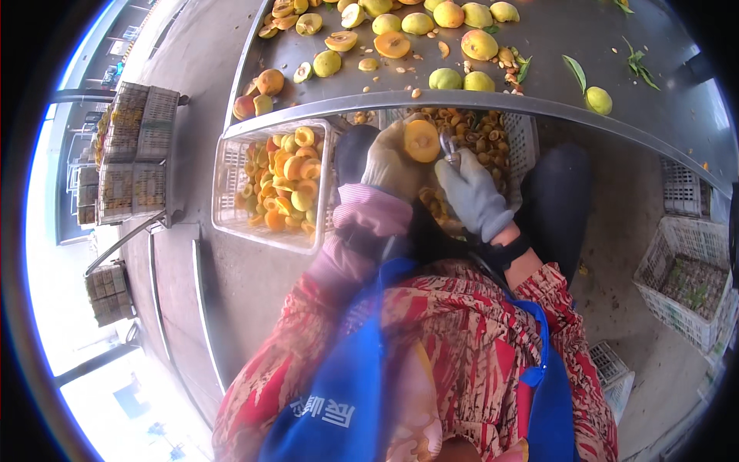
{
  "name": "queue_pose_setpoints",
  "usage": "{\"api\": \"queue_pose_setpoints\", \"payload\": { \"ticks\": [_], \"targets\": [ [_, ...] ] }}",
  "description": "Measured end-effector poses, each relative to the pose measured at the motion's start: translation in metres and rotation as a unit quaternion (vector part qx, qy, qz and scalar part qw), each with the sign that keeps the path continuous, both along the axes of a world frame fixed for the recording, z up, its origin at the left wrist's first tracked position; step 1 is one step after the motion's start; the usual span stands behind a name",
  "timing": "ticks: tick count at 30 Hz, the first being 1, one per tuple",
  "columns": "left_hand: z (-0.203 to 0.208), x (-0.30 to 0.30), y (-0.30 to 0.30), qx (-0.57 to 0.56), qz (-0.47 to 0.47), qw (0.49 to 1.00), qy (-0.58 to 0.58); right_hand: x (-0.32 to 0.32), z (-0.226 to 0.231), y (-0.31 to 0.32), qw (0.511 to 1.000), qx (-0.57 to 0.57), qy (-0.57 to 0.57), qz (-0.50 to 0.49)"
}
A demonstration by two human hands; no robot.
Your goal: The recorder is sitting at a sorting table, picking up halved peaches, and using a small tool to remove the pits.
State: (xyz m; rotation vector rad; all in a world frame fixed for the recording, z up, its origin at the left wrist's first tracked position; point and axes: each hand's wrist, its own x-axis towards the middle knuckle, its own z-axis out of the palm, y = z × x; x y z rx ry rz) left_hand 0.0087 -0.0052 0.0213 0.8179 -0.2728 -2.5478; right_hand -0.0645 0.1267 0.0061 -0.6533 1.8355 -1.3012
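Observation:
My left hand (391,162), in a pale knit glove, is closed on a halved yellow peach (422,141). Its cut orange face is turned up. In a grey-white glove, my right hand (471,189) grips a small metal coring tool (449,145), whose tip is just right of the peach half and whose exact shape I cannot make out. Below both hands, between my knees, a white crate (526,142) holds brown pits and scraps. To the left, another white crate (269,239) is filled with hollowed peach halves (285,185).
Ahead runs a metal table (539,69) with a raised edge, bearing whole peaches (479,45), cut halves, loose kernels and leaves (637,65). A crate with debris (687,285) stands on the floor at right. Stacked crates (138,146) rest on a cart at far left.

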Motion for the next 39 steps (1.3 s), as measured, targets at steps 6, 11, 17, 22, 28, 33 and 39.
{"api": "queue_pose_setpoints", "payload": {
  "ticks": [6,11,17,22,28,33,39],
  "targets": [
    [-0.012,-0.011,0.01,-0.078,0.031,0.995,-0.049,0.011,-0.021,-0.004,1.0,-0.024,0.007,-0.005],
    [-0.027,-0.013,0.008,-0.111,-0.013,0.987,-0.113,0.007,-0.033,-0.006,0.999,-0.041,0.002,-0.006],
    [-0.038,-0.015,0.004,-0.137,0.003,0.983,-0.125,0.01,-0.032,-0.011,0.999,0.019,-0.021,-0.014],
    [-0.039,-0.024,0.009,-0.26,0.034,0.936,-0.233,0.013,-0.032,-0.019,0.998,0.063,-0.018,-0.005],
    [-0.039,-0.029,0.001,-0.25,0.044,0.943,-0.213,0.001,-0.03,-0.02,0.997,-0.013,-0.066,0.048],
    [-0.037,-0.029,-0.001,-0.243,0.019,0.938,-0.246,-0.002,-0.023,-0.018,0.997,0.009,-0.064,0.046],
    [-0.036,-0.023,0.004,-0.246,0.032,0.939,-0.238,-0.003,-0.015,-0.014,0.992,0.061,0.043,0.104]
  ]
}}
